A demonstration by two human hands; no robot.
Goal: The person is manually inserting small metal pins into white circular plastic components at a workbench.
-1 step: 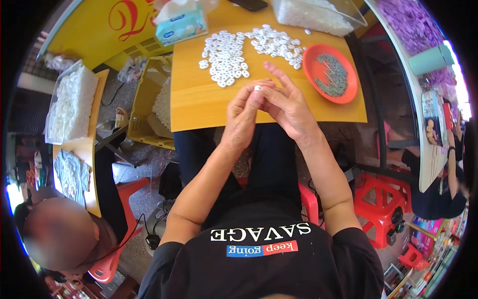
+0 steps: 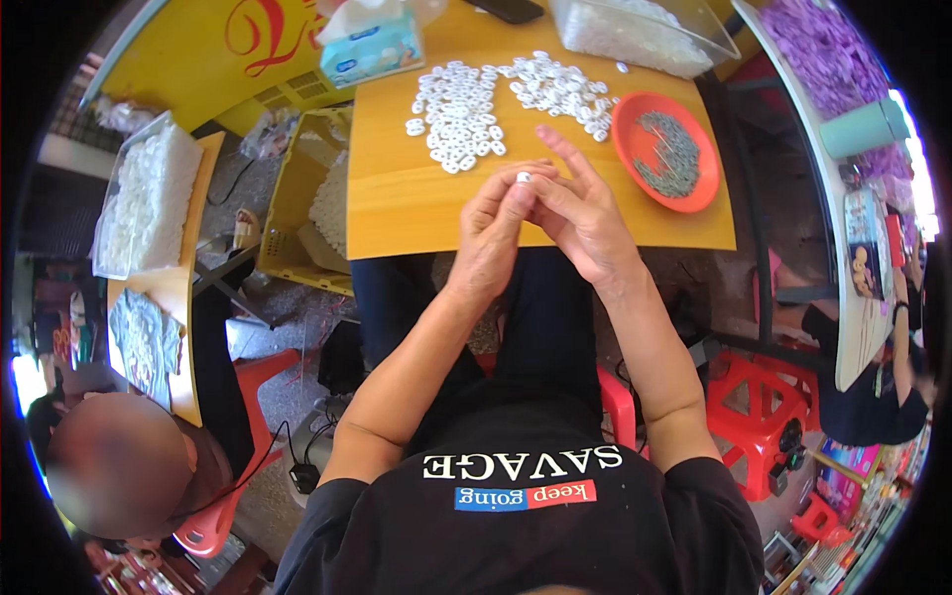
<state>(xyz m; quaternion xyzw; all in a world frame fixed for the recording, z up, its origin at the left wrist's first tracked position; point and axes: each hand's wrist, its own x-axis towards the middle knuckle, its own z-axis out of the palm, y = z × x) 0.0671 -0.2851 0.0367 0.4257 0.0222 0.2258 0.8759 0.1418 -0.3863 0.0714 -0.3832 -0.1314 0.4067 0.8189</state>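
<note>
Above the near edge of the table, my left hand (image 2: 488,236) pinches a small white plastic piece (image 2: 524,177) between thumb and fingers. My right hand (image 2: 592,220) meets it there, its thumb and a finger closed on the same piece while another finger sticks up and away. Most of the piece is covered by fingertips. Beyond the hands lie two loose groups of white oval pieces with holes, a left pile (image 2: 456,117) and a right pile (image 2: 557,87). To their right sits an orange-red bowl (image 2: 632,117) holding many small grey metal parts, too small to name.
A tissue pack (image 2: 372,52) and a clear bin (image 2: 645,35) of white pieces stand at the table's far side. Left are a yellow crate (image 2: 283,263) and another full clear bin (image 2: 149,198). A person (image 2: 124,466) sits lower left; red stools (image 2: 759,407) stand right.
The whole scene sits slightly further right and lower in the picture. Both hands keep the same pinch on the white piece.
</note>
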